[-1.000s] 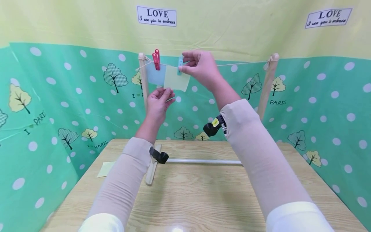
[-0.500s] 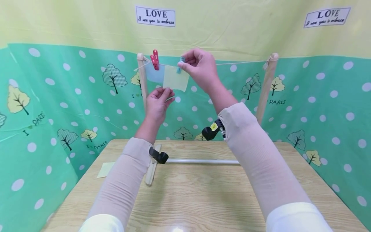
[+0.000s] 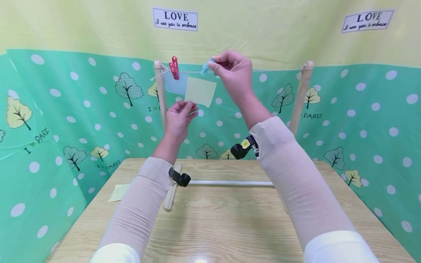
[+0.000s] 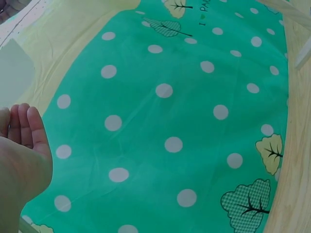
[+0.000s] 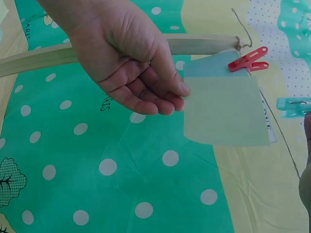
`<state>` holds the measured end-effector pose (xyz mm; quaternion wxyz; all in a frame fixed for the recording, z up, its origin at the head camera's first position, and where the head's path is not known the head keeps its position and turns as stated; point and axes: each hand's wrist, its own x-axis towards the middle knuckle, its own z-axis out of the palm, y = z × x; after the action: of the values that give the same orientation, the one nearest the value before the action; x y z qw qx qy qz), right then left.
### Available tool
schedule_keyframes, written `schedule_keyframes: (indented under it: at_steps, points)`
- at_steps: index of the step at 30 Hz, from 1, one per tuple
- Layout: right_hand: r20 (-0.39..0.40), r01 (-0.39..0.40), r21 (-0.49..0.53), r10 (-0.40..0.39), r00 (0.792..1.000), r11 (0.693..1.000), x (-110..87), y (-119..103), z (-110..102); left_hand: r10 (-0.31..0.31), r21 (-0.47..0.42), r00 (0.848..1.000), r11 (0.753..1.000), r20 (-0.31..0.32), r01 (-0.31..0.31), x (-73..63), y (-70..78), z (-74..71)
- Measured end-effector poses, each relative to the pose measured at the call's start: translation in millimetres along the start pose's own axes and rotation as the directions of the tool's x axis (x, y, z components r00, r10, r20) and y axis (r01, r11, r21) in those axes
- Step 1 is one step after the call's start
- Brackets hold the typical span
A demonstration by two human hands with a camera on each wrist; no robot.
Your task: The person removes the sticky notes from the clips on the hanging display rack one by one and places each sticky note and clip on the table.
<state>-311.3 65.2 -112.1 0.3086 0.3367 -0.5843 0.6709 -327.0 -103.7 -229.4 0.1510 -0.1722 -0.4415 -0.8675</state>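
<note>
My left hand (image 3: 180, 116) pinches the lower left corner of a pale yellow paper square (image 3: 200, 91) between thumb and fingers. The paper's top edge lies just below the string (image 3: 263, 69). Above it, my right hand (image 3: 235, 71) holds a light blue clothespin (image 3: 207, 67) by its handles, its tip off the paper and near the string. In the right wrist view the blue clothespin (image 5: 293, 106) shows apart from the yellow paper (image 5: 224, 111). A blue paper (image 3: 175, 84) hangs at the left end under a red clothespin (image 3: 174, 68), partly behind the yellow sheet.
The string runs between a left wooden post (image 3: 161, 91) and a right wooden post (image 3: 300, 95). A white rod (image 3: 227, 183) joins their feet on the wooden table (image 3: 223, 226). Another pale yellow paper (image 3: 119, 192) lies at the table's left, beside my left forearm.
The blue clothespin has come off the yellow paper and tilted, as my right hand moved slightly up and right. The paper's top edge now sits below the string, still in my left hand.
</note>
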Motion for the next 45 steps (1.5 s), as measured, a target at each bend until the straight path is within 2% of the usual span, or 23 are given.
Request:
schedule_keyframes:
  at_steps: [5, 11, 23, 30, 39, 45]
  points:
    - [-0.036, -0.01, 0.065, 0.012, 0.999, 0.998, -2.6, -2, -8, -0.001, -0.037, 1.0, 0.999, 0.003, 0.001, -0.6, -0.3, -1.1]
    - [-0.038, -0.034, 0.048, 0.036, 0.999, 0.998, -10.6, -4, -18, 0.004, -0.054, 1.0, 0.999, -0.001, -0.004, -2.2, -0.3, -1.4]
    - [-0.039, -0.07, 0.058, 0.073, 0.997, 0.996, -25.1, 0, -29, 0.005, -0.033, 1.0, 0.999, 0.003, -0.005, -7.7, -0.3, -0.8]
    - [-0.004, -0.081, 0.045, 0.081, 0.997, 0.996, -43.4, 0, -38, 0.018, -0.081, 1.0, 0.997, 0.011, -0.017, -12.1, 1.7, -3.2]
    - [-0.009, -0.055, 0.058, 0.056, 0.998, 0.997, -65.8, -1, -50, 0.055, -0.029, 0.998, 0.998, 0.028, -0.054, -23.9, 3.4, -10.3]
    - [-0.018, -0.024, 0.031, 0.024, 1.0, 0.999, -77.7, 2, -60, 0.049, -0.002, 0.998, 0.999, 0.042, -0.049, -30.9, 1.5, -17.8]
